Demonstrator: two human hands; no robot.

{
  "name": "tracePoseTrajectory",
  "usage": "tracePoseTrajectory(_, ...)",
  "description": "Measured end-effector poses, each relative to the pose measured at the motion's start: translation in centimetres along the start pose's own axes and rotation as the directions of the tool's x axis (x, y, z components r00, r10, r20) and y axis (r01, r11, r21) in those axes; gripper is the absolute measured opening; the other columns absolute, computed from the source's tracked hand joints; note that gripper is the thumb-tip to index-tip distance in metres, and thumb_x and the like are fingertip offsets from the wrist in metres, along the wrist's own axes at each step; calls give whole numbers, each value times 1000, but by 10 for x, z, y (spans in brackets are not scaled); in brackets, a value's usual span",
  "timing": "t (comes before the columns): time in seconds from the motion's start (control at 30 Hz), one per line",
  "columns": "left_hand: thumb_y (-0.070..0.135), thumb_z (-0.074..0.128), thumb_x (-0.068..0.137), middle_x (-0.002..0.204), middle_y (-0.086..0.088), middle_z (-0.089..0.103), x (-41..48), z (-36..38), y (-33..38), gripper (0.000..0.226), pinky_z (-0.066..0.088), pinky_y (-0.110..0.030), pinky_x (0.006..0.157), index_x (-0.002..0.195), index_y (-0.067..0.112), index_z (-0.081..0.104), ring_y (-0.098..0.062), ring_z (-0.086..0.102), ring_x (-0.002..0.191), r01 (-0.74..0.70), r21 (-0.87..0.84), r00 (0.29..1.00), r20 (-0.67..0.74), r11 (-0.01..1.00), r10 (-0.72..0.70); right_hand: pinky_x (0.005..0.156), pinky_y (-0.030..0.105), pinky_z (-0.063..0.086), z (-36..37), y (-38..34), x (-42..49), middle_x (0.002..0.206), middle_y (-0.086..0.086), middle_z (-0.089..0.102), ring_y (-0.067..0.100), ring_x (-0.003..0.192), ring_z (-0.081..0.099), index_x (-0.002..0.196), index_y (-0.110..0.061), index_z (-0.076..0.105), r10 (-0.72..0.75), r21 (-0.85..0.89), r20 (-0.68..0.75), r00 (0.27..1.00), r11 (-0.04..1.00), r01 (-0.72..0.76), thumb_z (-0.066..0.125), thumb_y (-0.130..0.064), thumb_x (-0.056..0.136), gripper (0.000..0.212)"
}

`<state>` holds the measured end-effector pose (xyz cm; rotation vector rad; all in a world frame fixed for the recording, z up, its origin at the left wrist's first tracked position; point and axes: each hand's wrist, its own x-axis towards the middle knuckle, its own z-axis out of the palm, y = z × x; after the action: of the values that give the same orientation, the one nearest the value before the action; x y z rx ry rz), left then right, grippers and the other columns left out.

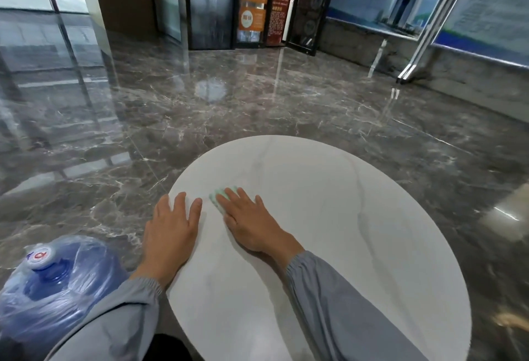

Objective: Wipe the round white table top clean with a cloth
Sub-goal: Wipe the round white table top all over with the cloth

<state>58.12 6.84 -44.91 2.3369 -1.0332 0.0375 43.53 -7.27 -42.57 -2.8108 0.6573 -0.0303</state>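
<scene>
Table top bare ahead and right of hands; water bottle stands beside left edge, below rim.

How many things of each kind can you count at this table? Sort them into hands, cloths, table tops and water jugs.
Hands: 2 (left hand, right hand)
Green cloth: 1
Round white table top: 1
Blue water jug: 1
Total: 5

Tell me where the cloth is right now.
In the head view, the green cloth lies on the white table, pressed under the right hand, just right of the left hand.
</scene>
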Motion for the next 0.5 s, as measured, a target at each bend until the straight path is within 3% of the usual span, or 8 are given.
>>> tracePoseTrajectory(0.1, 72, 5, 99, 138, -12, 50, -1, -2, 1, 77, 49, -53, 95, 140, 22, 47, -37, 49, 127, -25, 32, 999, 32, 999, 24, 125, 55, 2, 4, -6, -28, 172, -9, 0, 17, 158, -5, 163, -35, 5, 0, -4, -10, 1000, 1000, 0, 16, -37, 111, 53)
tracePoseTrajectory(0.3, 51, 36, 107, 130, -19, 56, -6, -6, 7, 54, 48, -60, 98, 131, 9, 59, -42, 48, 131, -40, -16, 999, -8, 999, 40, 126, 53, 1, 12, -15, -74, 171, -12, 0, 16, 158, -4, 163, -38, 5, 17, 10, -27, 1000, 1000, -17, 17, -37, 111, 53)
tracePoseTrajectory(0.5, 39, 49, 104, 123, -11, 64, -8, -9, 8, 32, 48, -60, 94, 117, 14, 65, -36, 56, 123, -126, 19, 992, -18, 992, 126, 125, 57, 3, 16, -18, -111, 172, -8, 2, 18, 158, -4, 163, -34, 8, 28, -12, -49, 998, 1000, -28, 19, -35, 112, 53)
